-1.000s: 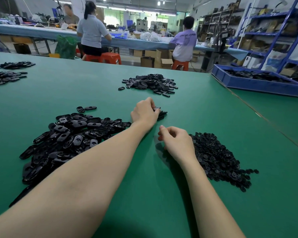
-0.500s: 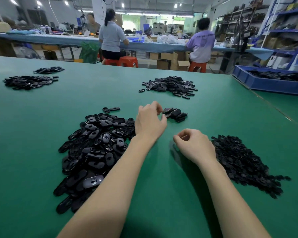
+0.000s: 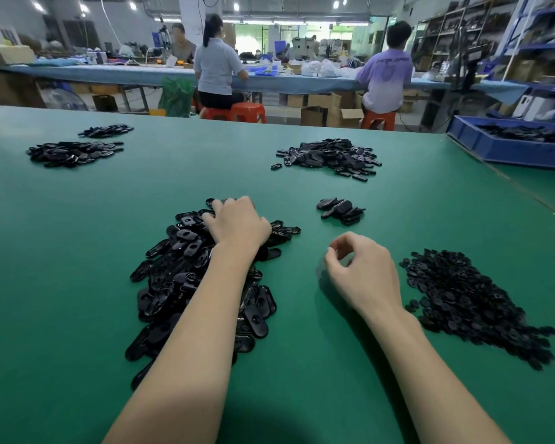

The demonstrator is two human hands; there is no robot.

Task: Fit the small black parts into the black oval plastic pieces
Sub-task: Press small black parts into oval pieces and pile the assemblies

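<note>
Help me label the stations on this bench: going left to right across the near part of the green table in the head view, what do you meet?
Pile of oval plastic pieces → left hand resting on that pile → right hand, fingers curled above the table → pile of small black parts.

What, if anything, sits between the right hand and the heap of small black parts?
Nothing visible. Only bare green table lies between the right hand and the heap of small black parts to its right. The left hand is off on the pile of oval pieces, clear of that path.
</note>
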